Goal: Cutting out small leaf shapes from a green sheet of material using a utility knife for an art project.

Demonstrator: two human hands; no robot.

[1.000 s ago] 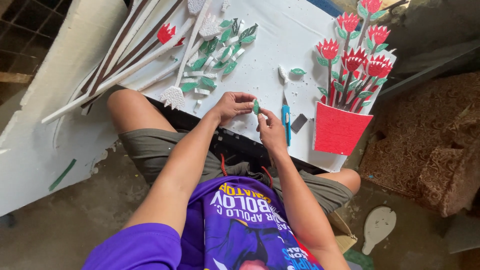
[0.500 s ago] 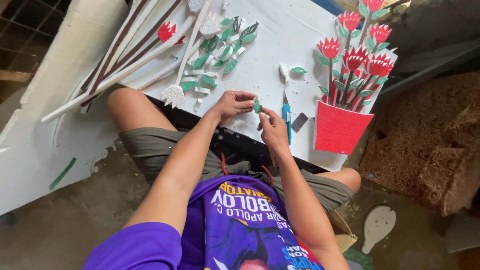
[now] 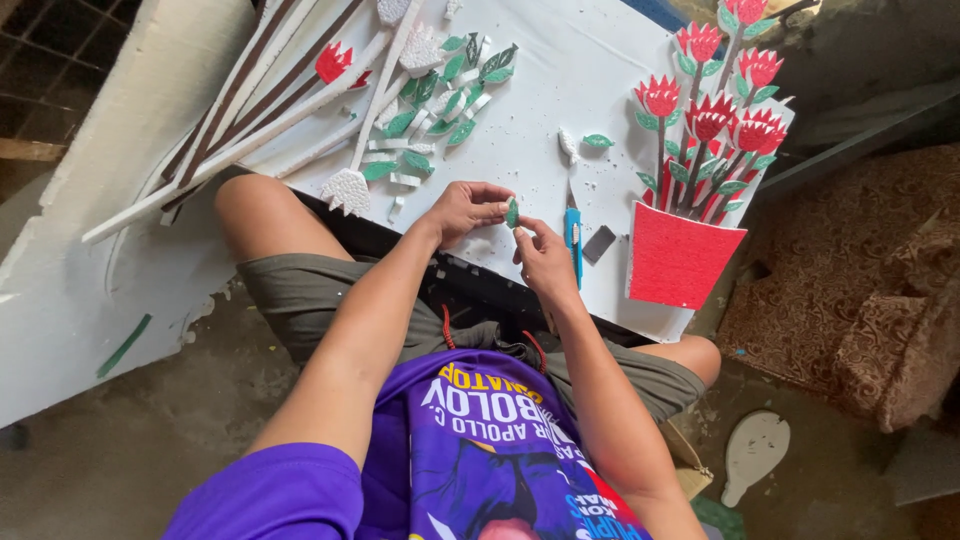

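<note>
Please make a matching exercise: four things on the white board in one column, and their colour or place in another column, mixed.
1. small leaf piece
2. craft knife
3. flower pot cutout
4. pile of leaf pieces

a. red, at the board's right edge
b. blue, lying beside the right hand
c. held between both hands
d. beside the long sticks

Pairs: 1-c, 2-b, 3-a, 4-d

Craft workshop – foam flowers; rough floor

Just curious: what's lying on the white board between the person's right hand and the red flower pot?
In the head view, a blue craft knife and a small dark flat piece lie between the right hand and red pot.
</note>
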